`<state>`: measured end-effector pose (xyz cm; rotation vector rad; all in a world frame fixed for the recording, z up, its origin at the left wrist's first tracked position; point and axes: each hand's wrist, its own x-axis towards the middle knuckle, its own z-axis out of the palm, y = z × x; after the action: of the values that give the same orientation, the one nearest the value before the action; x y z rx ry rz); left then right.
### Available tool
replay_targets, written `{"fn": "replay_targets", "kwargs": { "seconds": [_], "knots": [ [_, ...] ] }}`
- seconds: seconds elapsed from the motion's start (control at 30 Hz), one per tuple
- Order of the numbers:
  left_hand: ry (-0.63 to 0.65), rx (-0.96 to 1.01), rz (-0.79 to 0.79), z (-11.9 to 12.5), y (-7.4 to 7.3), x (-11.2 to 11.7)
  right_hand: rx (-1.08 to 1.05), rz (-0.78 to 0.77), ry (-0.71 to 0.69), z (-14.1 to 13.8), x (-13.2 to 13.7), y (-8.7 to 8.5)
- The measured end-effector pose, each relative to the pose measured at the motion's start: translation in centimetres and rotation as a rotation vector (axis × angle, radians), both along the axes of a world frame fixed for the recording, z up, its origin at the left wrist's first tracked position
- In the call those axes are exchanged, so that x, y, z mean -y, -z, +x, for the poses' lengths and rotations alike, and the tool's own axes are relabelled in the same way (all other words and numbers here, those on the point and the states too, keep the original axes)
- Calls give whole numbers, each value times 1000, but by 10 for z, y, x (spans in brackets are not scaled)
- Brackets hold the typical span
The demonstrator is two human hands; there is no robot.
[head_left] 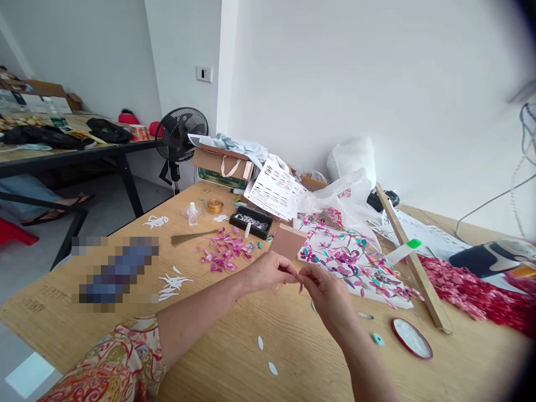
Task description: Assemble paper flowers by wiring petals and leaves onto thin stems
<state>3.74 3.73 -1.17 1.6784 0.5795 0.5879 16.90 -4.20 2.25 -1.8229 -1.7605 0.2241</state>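
Observation:
Above the tabletop [218,346], my left hand [268,272] and my right hand [324,290] meet fingertip to fingertip, both closed in a pinch. A small pink petal [300,288] hangs at the fingers of my right hand. Whatever the left fingertips grip is too small to make out. Just behind them lies a brown card [288,243]. Loose pink petals [226,251] are heaped to the left, and purple and teal flower sprays [347,254] rest on white paper to the right. Nearer me are two white leaf-shaped pieces, one [260,342] above the other [273,368].
A wooden bar [408,259] slants across the right side, beside red bundles [460,287]. A round red-rimmed dish [412,338] and teal tape roll [377,339] lie at right. Behind are a black tray [263,228] and small bottle [192,214]. A fan [182,131] stands beyond.

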Motion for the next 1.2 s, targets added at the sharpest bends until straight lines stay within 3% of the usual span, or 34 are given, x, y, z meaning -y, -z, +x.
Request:
{"fn": "replay_targets", "kwargs": {
  "seconds": [0.27, 0.53, 0.77, 0.87, 0.97, 1.2],
  "knots": [
    [55, 41, -93, -3, -4, 1, -295, -55, 8, 22, 5, 4],
    [95, 17, -102, -3, -8, 2, -161, -216, -134, 14, 9, -12],
    [158, 39, -169, -5, -13, 5, -134, -207, -221, 17, 5, -11],
    [171, 94, -190, -6, -14, 5, -279, -204, -236, 20, 4, -5],
    [164, 149, -165, -6, -15, 6, -560, -229, -223, 21, 2, 2],
    [70, 197, -14, -3, -18, 9, -1082, -235, -231, 15, -1, 13]
  ]
}}
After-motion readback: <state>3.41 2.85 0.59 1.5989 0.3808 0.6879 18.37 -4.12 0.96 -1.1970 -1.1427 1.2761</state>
